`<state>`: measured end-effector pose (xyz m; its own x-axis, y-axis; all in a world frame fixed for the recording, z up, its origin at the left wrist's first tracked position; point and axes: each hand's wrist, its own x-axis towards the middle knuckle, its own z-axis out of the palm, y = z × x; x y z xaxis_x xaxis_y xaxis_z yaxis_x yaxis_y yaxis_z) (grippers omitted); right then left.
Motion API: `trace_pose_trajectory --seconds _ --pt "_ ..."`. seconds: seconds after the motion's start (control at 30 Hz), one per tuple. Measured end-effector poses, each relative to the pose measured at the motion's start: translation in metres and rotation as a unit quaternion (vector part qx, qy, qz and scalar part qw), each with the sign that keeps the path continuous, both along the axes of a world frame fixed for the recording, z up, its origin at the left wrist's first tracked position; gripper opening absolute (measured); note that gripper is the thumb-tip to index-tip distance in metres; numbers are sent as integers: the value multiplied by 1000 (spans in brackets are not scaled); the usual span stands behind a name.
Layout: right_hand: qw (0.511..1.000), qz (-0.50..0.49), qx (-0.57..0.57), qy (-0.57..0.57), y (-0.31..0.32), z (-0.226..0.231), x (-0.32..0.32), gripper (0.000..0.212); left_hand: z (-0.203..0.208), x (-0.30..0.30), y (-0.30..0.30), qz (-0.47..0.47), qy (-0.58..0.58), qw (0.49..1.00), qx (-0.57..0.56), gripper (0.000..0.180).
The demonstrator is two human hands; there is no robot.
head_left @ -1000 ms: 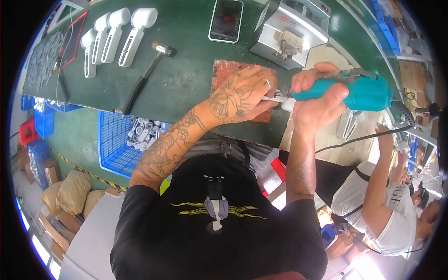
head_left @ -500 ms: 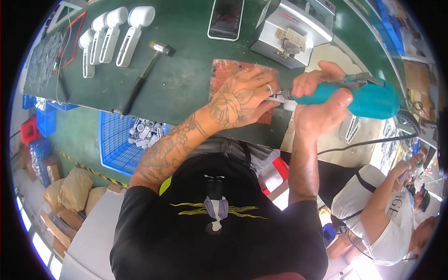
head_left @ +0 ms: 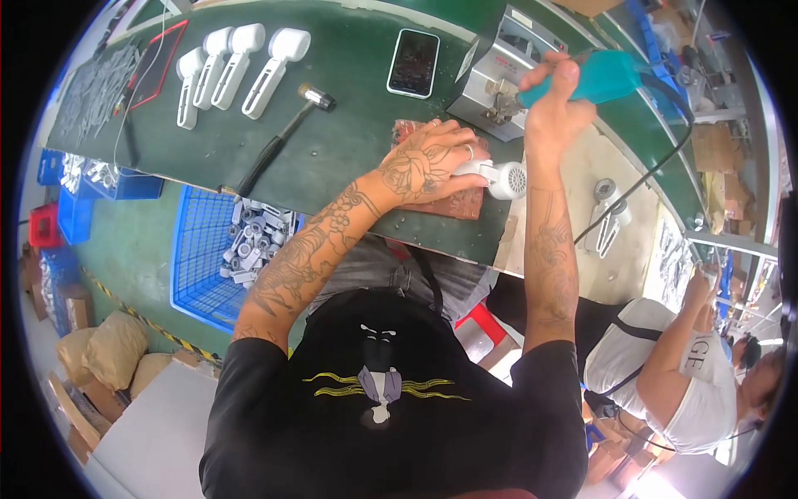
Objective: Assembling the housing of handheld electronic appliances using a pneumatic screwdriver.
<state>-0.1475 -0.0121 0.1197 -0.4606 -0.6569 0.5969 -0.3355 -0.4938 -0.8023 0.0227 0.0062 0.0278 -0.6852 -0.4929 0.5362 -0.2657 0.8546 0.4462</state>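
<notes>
Green workbench point(head_left: 349, 108) spans the top, edge curving down to the right. Below it on the floor a blue crate point(head_left: 195, 249) with small grey-white parts point(head_left: 253, 237). A co-worker in a white shirt point(head_left: 657, 374) sits at lower right, well apart. On the bench: a grey metal machine point(head_left: 507, 71) at upper right, a row of white plastic casings point(head_left: 233, 71) at upper left, a hammer point(head_left: 283, 137) lying diagonally between casings and hands, a dark phone point(head_left: 413, 62) flat near the machine.

Reddish-brown pad point(head_left: 445, 195) sits at the bench's near edge. Left hand point(head_left: 424, 166) lies on it, fingers curled around the handle end of a white dryer-shaped casing point(head_left: 499, 176). Casing's long axis runs roughly left-right, round grilled end pointing right, just past the pad edge.

Right hand point(head_left: 553, 108) is raised above the casing, closed in a fist around a teal power screwdriver point(head_left: 603, 75); tool's long axis runs left-right, cord end to the right, tip toward the machine, tip hidden.
</notes>
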Motion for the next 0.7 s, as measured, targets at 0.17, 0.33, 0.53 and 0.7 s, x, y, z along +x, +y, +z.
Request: trace_pose_trajectory --seconds 0.17,0.33,0.53,0.7 --pt "1000 -4 -1 22 -5 -19 -7 42 7 -3 -3 -17 -71 995 68 52" --pt "999 24 27 -11 3 -9 5 40 11 -1 -2 -20 -64 994 88 50" --pt "989 7 67 -133 53 -1 8 42 4 -2 -1 6 -36 999 34 44" --pt "992 9 93 -90 66 -17 -1 59 18 -6 -18 -6 -48 998 48 47"
